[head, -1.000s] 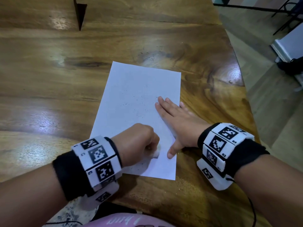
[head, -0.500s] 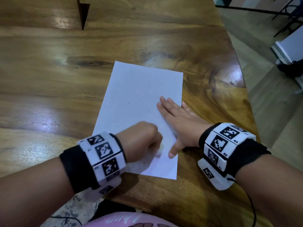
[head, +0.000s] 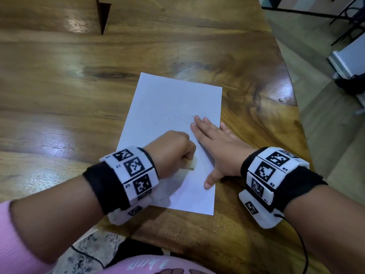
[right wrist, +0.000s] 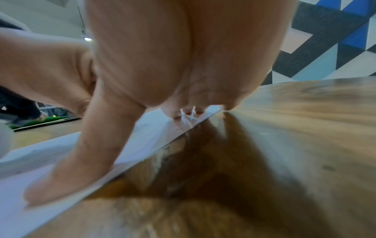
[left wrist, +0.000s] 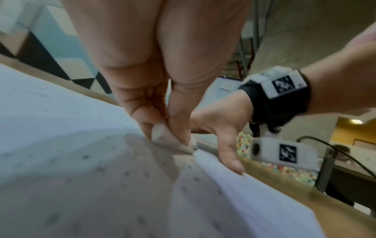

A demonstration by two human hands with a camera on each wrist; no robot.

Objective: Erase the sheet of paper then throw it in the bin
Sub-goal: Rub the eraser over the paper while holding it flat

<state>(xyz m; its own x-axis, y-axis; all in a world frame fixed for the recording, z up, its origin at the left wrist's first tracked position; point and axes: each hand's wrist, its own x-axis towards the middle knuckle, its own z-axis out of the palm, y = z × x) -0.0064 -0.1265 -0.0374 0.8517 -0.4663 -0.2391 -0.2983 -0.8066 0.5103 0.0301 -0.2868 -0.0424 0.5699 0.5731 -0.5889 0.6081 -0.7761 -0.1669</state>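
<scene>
A white sheet of paper (head: 173, 107) lies on the wooden table (head: 59, 95), speckled with small dark crumbs. My left hand (head: 173, 153) is curled over its lower middle and pinches a small whitish eraser (head: 192, 164) whose tip rests on the sheet. The left wrist view shows the eraser (left wrist: 168, 141) squeezed between thumb and fingers against the paper (left wrist: 61, 128). My right hand (head: 215, 143) lies flat on the sheet's right edge, fingers straight and thumb spread. In the right wrist view the thumb (right wrist: 81, 157) presses the paper (right wrist: 24, 193) at its edge.
The table's curved right edge (head: 292, 91) drops to a tiled floor. A dark wedge-shaped gap (head: 102, 14) cuts into the tabletop at the back. Dark metal furniture legs (head: 343, 20) stand at the far right. No bin is in view.
My left hand with the eraser has slid a little up and to the right across the sheet. The right hand stays flat in the same spot.
</scene>
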